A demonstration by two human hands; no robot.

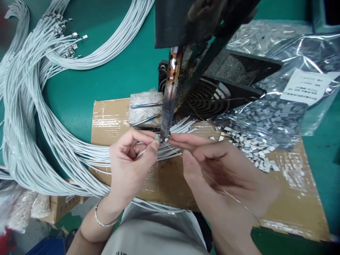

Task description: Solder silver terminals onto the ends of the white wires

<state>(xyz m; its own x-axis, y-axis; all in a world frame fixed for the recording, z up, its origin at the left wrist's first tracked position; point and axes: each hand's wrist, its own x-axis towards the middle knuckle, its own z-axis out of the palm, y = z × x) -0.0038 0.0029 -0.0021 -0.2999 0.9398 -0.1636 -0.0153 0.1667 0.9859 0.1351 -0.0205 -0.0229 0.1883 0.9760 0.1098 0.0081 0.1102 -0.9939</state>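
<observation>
My left hand [130,159] pinches the end of a thin white wire [148,148] between thumb and forefinger, right under the tip of a fixed soldering iron [168,102]. My right hand [220,170] is closed on a fine strand of solder wire [225,193] that runs back over my palm; its fingertips meet the left hand's at the iron tip. Both hands hover over a sheet of cardboard [111,117] taped to the green table. A fan of white wire ends [183,124] lies just behind the iron tip.
Big looped bundles of white cables [32,106] with metal terminals cover the left of the table. A black fan [212,95] sits behind the iron. A plastic bag spills small grey parts [255,141] at right. A sponge pad [145,106] holds two metal tips.
</observation>
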